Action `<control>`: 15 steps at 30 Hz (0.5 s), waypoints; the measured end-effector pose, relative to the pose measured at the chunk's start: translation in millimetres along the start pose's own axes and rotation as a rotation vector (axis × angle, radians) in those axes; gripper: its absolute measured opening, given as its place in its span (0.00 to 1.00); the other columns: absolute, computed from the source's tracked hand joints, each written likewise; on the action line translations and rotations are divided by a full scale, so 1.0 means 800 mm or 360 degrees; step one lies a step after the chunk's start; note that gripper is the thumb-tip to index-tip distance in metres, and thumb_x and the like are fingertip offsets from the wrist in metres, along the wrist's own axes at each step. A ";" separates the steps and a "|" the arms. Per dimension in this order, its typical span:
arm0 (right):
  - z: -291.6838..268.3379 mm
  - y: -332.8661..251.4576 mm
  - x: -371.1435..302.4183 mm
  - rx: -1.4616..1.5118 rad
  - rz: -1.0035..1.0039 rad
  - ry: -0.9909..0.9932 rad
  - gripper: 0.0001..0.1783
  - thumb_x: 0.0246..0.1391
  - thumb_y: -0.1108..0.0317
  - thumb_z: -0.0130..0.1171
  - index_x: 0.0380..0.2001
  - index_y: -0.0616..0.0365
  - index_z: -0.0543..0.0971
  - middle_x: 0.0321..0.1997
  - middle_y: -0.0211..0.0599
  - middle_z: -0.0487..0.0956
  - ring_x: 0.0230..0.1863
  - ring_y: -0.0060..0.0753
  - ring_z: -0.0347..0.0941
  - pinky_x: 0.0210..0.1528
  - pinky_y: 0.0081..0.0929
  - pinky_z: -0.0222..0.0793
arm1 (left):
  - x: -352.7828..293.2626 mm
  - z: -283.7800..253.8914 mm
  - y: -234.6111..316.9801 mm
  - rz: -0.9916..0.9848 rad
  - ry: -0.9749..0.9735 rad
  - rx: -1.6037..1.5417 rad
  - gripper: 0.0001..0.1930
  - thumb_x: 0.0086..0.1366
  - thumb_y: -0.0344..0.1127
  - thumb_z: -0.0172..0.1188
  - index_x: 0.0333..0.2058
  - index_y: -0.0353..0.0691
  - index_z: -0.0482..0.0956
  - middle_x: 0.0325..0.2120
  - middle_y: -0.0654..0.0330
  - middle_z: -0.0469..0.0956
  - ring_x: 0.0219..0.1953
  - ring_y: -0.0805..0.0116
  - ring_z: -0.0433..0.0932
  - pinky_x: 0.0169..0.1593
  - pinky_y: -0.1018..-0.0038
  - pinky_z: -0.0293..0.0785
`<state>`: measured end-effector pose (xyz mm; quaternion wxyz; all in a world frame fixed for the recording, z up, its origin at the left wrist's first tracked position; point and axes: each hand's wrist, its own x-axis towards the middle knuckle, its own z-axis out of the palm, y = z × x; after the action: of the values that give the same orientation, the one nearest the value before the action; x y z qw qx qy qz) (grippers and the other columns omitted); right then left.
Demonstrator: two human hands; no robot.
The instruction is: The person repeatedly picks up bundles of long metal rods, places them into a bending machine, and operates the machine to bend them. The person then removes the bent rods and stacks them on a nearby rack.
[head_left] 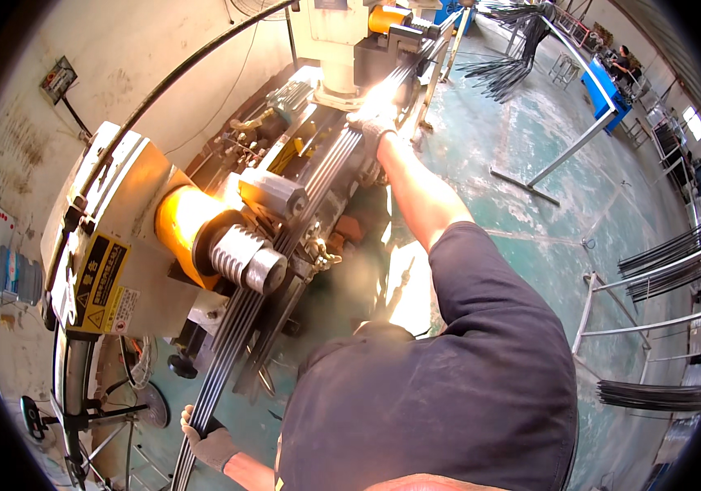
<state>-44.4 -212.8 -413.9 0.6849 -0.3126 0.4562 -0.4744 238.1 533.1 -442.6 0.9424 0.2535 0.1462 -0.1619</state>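
Several long, thin metal rods (227, 360) lie side by side in a bundle, running from the lower left up through a machine. Near their lower end, my left hand (209, 444), in a grey glove with bare fingertips, is wrapped around them. Farther up, my right hand (375, 127), also gloved, is closed over the same bundle; bright glare washes out part of its fingers. Between my hands, the rods pass beneath a thick ribbed metal roller (248, 258) on an orange cylindrical housing (191, 231).
The machine's pale housing (133, 221) carries a yellow-and-black warning label (98, 282). A second orange head (389, 19) stands at the far end. Black rods (669, 262) rest on a metal rack (604, 286) at right. A person (622, 61) is beside blue equipment (604, 94) far off.
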 end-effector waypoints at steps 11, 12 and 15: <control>-0.026 -0.023 0.074 -0.0142 -0.0129 -0.0026 0.13 0.64 0.62 0.69 0.47 0.53 0.82 0.41 0.36 0.87 0.39 0.35 0.85 0.42 0.32 0.82 | 0.001 0.020 -0.057 0.0088 -0.0060 0.0518 0.14 0.73 0.31 0.64 0.50 0.26 0.83 0.49 0.53 0.86 0.53 0.62 0.83 0.67 0.67 0.77; -0.032 -0.023 0.079 -0.0151 -0.0135 -0.0009 0.14 0.64 0.62 0.68 0.49 0.53 0.81 0.42 0.36 0.87 0.40 0.35 0.84 0.44 0.32 0.82 | 0.006 0.019 -0.052 0.0066 -0.0074 0.0440 0.14 0.73 0.30 0.63 0.50 0.26 0.83 0.49 0.52 0.86 0.53 0.62 0.83 0.67 0.67 0.77; -0.042 -0.022 0.093 -0.0210 -0.0158 0.0019 0.17 0.65 0.61 0.67 0.54 0.50 0.79 0.45 0.35 0.87 0.44 0.34 0.84 0.47 0.31 0.80 | 0.025 0.001 -0.030 0.0039 -0.0027 0.0271 0.13 0.73 0.29 0.62 0.51 0.25 0.83 0.49 0.52 0.86 0.53 0.62 0.84 0.68 0.66 0.77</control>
<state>-71.7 -288.3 -436.3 0.6358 -0.3765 0.4744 -0.4786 247.1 507.9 -459.4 0.9206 0.3331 0.1209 -0.1644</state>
